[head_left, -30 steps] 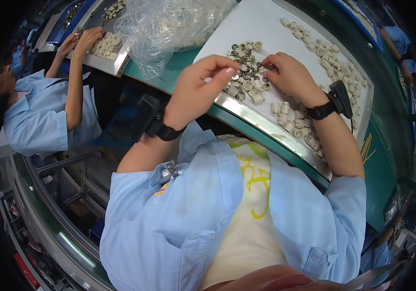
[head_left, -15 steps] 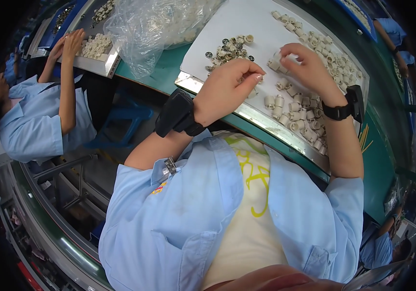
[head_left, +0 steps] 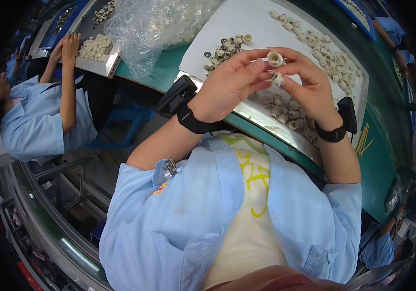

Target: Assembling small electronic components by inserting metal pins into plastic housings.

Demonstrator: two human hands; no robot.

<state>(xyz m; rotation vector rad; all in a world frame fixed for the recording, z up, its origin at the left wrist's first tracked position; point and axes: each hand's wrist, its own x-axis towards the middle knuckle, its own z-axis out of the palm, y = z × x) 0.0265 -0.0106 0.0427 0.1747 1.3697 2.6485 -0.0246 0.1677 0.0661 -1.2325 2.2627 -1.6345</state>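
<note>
My two hands meet over the white tray (head_left: pixel 254 22), fingers closed around small parts. An off-white hollow cylindrical cup (head_left: pixel 275 59), its round opening showing, is between the fingertips of my left hand (head_left: pixel 237 80) and right hand (head_left: pixel 309 82). Just below it, a smaller off-white part (head_left: pixel 277 79) sits by my right thumb, touching the fingers of both hands; which hand bears it I cannot tell. Beyond my left hand lies a pile of small parts with metal and dark discs (head_left: pixel 225 51). Under and beside my right hand lie many off-white cylindrical parts (head_left: pixel 331 56).
A clear plastic bag (head_left: pixel 154 34) holding white parts lies left of the tray, on the green table (head_left: pixel 157 72). Thin wooden sticks (head_left: pixel 363 140) lie at the right. A co-worker in a blue shirt (head_left: pixel 38 119) handles white parts at another tray on the left.
My right hand has moved left from the cylindrical parts to meet my left hand. The off-white cup now shows between them. My left hand has turned, its fingers reaching right.
</note>
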